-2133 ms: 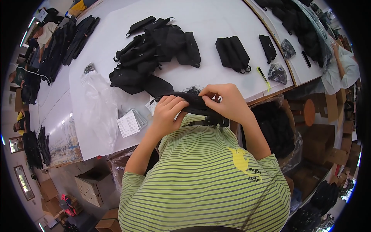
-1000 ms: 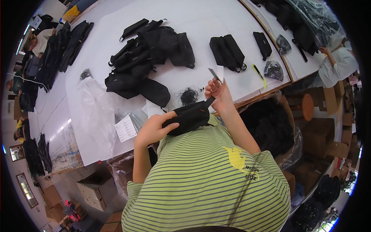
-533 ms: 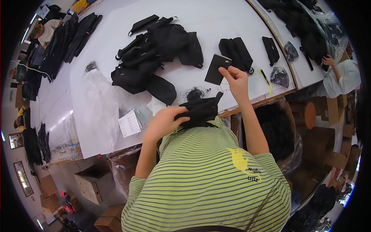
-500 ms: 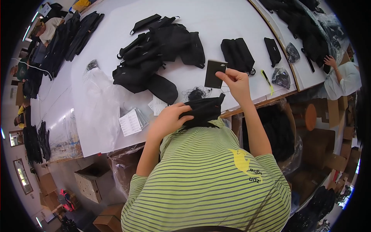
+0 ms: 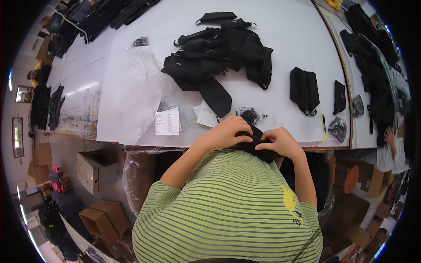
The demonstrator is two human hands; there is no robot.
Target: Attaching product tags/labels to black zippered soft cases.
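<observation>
The black fabric pouch (image 5: 255, 147) is held at the near edge of the desk (image 5: 302, 39), in front of the striped shirt (image 5: 228, 206). The grip of the left hand (image 5: 231, 133) is closed over its left part, fingers curled; the grip of the right hand (image 5: 284, 142) is pinched on its right part. Fingertip pressure cannot be determined. The pouch is judged light, soft and pliable, neither slippery nor fragile; it is best grasped at opposite edges, clear of the tangled black cords (image 5: 251, 115) just beyond.
</observation>
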